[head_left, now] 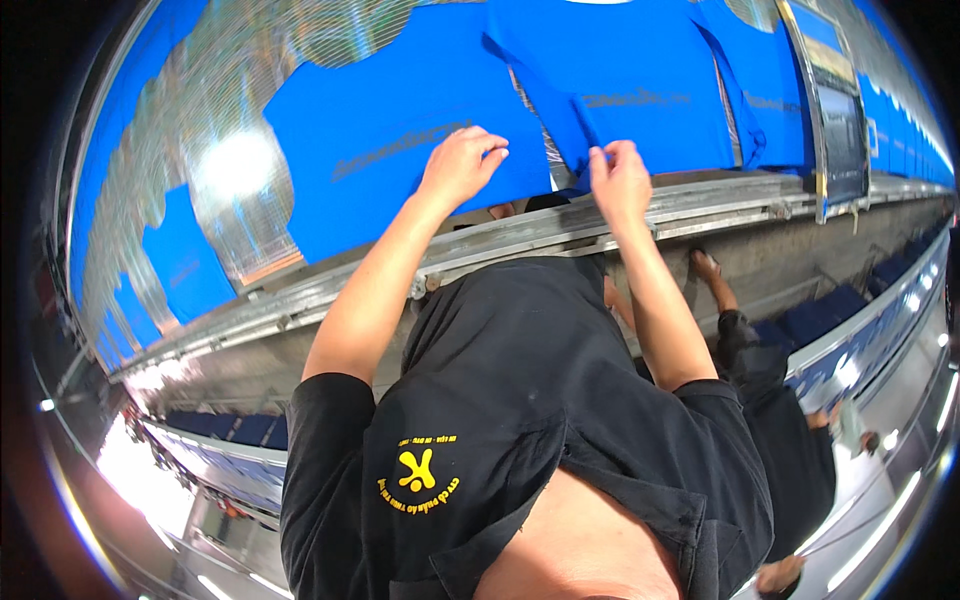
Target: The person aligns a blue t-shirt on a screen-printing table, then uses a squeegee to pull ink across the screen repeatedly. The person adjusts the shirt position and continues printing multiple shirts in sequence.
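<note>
Several blue fabric pieces with dark printed markings lie on a long, shiny table. My left hand is over the wide middle piece, fingers loosely curled and apart; whether it touches the cloth is unclear. My right hand is at the piece just to the right, its fingers on a folded, dark blue edge and seeming to grip it; the thumb is mostly hidden. A narrow gap shows the table between these two pieces.
A metal rail runs along the near edge. A framed screen stands across the table to the right. A co-worker in dark clothes is at my right, beside the aisle. Another long table with dark blue pieces runs behind me.
</note>
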A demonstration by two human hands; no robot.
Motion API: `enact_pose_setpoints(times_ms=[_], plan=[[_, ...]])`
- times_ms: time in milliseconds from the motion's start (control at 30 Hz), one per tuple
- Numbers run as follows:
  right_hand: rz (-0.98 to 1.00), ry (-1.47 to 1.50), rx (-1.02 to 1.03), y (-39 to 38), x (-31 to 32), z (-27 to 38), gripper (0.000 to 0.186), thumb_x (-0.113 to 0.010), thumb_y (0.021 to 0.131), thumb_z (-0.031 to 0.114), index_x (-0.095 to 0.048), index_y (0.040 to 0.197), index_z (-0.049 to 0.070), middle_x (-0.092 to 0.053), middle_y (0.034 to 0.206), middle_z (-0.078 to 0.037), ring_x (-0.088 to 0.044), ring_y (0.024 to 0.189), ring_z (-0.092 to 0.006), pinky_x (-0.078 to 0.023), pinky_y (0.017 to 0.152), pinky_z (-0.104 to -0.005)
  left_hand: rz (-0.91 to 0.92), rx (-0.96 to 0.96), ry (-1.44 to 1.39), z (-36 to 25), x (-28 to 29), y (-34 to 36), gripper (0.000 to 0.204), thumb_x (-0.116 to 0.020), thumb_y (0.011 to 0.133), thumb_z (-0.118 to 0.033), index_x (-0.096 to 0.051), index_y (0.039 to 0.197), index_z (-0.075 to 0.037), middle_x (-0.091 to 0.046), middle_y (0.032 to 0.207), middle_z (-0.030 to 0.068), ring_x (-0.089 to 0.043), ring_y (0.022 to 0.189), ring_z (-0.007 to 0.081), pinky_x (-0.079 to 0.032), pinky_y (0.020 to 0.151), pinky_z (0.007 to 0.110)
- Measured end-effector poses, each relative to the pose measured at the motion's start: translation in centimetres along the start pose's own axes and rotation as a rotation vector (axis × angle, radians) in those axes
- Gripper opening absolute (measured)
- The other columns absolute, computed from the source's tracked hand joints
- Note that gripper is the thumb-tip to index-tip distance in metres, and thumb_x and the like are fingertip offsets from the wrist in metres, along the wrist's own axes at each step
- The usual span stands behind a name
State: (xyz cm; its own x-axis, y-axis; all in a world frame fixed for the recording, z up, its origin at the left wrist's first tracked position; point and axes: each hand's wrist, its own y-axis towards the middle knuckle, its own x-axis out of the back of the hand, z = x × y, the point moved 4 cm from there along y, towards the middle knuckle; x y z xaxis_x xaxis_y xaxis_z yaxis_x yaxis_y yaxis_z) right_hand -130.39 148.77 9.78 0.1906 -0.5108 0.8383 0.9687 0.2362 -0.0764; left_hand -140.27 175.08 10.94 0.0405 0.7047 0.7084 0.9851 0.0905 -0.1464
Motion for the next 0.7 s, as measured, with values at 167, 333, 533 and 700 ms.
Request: enact_pose_setpoints(times_ms=[167, 333, 533, 700], plan=[[0.233, 0.054, 0.062, -5.3, -3.2, 2.8, 0.025, -0.079, 0.094, 0.03, -0.074, 0.095, 0.005, -0.073, 0.09, -0.016, -0.073, 0.086, -0.0366, -0.057, 0.075, -0.0494, 0.039, -0.258, 0.164, 1.3, -1.0, 6.9, 0.02, -0.075, 0.096, -0.026, -0.08, 0.11, -0.012, -0.073, 0.105, 0.0092, -0.07, 0.102, 0.033, -0.057, 0.092, 0.047], [0.295, 0.043, -0.079, -6.0, -4.8, 1.9, 0.025, -0.078, 0.094, 0.03, -0.074, 0.095, 0.005, -0.075, 0.092, -0.017, -0.073, 0.088, -0.0396, -0.057, 0.077, -0.053, 0.143, -0.34, 0.214, 0.8, -1.7, 10.3, 0.019, -0.075, 0.095, -0.019, -0.08, 0.112, -0.015, -0.071, 0.104, 0.0065, -0.069, 0.104, 0.0307, -0.057, 0.096, 0.045], [0.367, 0.276, -0.012, -5.9, -4.7, 4.4, 0.018, -0.078, 0.091, 0.022, -0.074, 0.092, 0.004, -0.073, 0.087, -0.014, -0.072, 0.083, -0.0337, -0.057, 0.075, -0.0463, 0.219, -0.413, 0.247, 0.5, -2.0, 10.3, 0.025, -0.071, 0.094, -0.01, -0.081, 0.116, -0.016, -0.07, 0.107, 0.005, -0.068, 0.104, 0.0296, -0.057, 0.095, 0.043], [0.662, 0.71, -0.217, -5.9, -4.6, 6.6, 0.017, -0.078, 0.096, 0.018, -0.071, 0.098, 0.003, -0.068, 0.08, -0.003, -0.066, 0.067, -0.0111, -0.053, 0.06, -0.0307, 0.237, -0.433, 0.232, 0.9, -1.9, 10.0, 0.028, -0.069, 0.092, -0.006, -0.081, 0.116, -0.015, -0.069, 0.11, 0.0056, -0.067, 0.107, 0.0298, -0.057, 0.094, 0.043]])
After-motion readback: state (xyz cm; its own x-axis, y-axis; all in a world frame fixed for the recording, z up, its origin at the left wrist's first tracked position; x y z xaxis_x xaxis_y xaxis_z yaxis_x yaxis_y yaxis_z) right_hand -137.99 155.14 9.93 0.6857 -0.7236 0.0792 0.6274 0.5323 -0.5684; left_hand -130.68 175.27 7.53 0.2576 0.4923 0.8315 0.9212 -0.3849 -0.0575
